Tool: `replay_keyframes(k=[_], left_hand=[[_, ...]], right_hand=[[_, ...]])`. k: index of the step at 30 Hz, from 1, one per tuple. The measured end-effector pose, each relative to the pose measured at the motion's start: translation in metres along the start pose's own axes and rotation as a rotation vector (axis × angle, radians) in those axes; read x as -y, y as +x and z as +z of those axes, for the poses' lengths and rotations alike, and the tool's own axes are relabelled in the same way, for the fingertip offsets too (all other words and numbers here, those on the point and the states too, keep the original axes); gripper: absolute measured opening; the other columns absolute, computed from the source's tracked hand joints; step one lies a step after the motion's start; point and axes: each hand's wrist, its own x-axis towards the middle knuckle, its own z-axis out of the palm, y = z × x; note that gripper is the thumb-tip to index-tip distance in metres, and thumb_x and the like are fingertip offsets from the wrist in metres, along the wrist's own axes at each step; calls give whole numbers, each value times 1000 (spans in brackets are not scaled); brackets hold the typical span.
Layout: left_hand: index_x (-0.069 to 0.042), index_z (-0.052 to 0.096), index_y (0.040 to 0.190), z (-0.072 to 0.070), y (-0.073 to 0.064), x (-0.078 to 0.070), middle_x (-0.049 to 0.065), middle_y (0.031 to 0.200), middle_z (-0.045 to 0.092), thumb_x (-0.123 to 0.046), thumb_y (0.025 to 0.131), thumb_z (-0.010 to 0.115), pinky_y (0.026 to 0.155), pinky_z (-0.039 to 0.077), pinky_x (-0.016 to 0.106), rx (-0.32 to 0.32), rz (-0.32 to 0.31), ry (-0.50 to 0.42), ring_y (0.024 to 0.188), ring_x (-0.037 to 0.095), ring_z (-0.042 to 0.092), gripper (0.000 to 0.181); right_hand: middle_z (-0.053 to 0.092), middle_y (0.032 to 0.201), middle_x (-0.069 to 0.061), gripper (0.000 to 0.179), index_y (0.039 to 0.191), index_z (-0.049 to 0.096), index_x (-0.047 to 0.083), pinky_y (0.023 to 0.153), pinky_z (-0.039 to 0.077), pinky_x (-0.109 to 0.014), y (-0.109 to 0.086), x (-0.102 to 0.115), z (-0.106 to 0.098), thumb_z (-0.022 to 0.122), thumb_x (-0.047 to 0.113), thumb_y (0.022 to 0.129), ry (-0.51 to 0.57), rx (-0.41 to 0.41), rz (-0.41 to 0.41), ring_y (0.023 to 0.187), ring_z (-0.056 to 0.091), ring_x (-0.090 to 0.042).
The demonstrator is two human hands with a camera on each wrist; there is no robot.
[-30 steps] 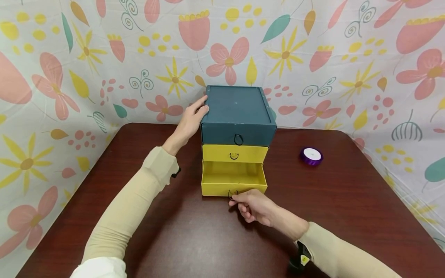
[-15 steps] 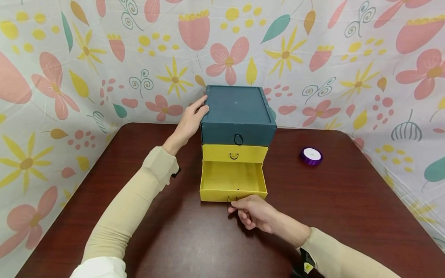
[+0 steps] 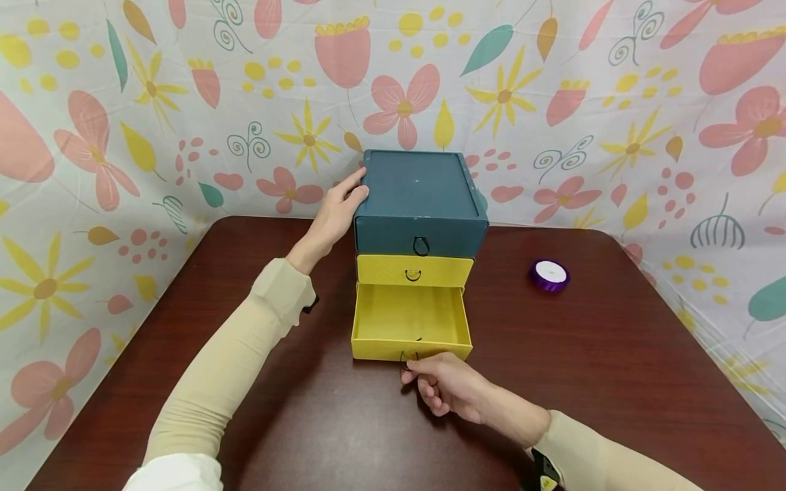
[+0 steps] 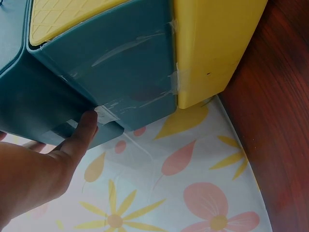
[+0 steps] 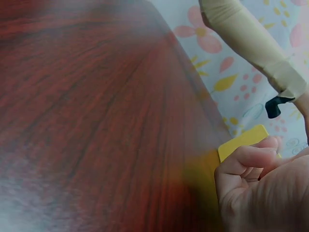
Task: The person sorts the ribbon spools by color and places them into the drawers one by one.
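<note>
A small drawer cabinet [image 3: 424,184] with a dark teal top and yellow drawers stands at the table's middle. Its bottom yellow drawer [image 3: 382,350] is pulled well out and has nothing inside that I can make out. My right hand [image 3: 454,387] pinches the dark ring pull [image 3: 403,361] on that drawer's front. In the right wrist view, the curled fingers [image 5: 246,159] hide the ring. My left hand [image 3: 334,215] rests against the cabinet's upper left side, its thumb [image 4: 83,130] on the teal wall in the left wrist view. The middle yellow drawer [image 3: 383,270] is closed.
A purple ribbon roll [image 3: 550,275] with a white centre lies on the dark brown table [image 3: 614,354], right of the cabinet. Behind the table hangs a floral-patterned cloth [image 3: 528,164], close to the cabinet's back.
My right hand has drawn the bottom drawer further out toward me, quickly at first and then only slightly. The left hand and the cabinet body have stayed in place.
</note>
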Motion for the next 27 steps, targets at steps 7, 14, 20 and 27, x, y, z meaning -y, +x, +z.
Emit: replay_keyframes(k=[7, 14, 20, 27], left_hand=[[-27, 27, 154, 0, -1, -1, -5, 161, 23, -37, 104, 40, 119, 26, 41, 4, 3, 2, 149, 17, 23, 53], [-28, 28, 154, -1, 0, -2, -6, 161, 24, -37, 104, 40, 119, 26, 41, -2, 0, -2, 148, 17, 23, 52], [-27, 28, 154, -1, -1, -2, -6, 160, 24, -36, 104, 39, 119, 26, 41, -6, 4, -1, 148, 16, 23, 52], [-27, 27, 154, 1, -1, -1, -6, 161, 23, -37, 104, 39, 119, 26, 40, 0, -3, 7, 149, 16, 22, 52]], right_hand=[[50, 53, 6, 35, 91, 66, 1, 40, 35, -17, -15, 7, -2, 56, 34, 96, -103, 151, -14, 42, 43, -4], [60, 63, 4, 28, 104, 63, -2, 46, 43, -16, -32, 43, -41, 48, 22, 101, -130, 248, -267, 50, 55, -6], [61, 66, 2, 26, 103, 65, 5, 50, 47, -19, -39, 76, -95, 47, 23, 103, -186, -45, -496, 57, 57, -9], [63, 64, 5, 23, 94, 71, 9, 49, 48, -25, -27, 86, -158, 62, 31, 95, -299, -544, -625, 54, 53, -12]])
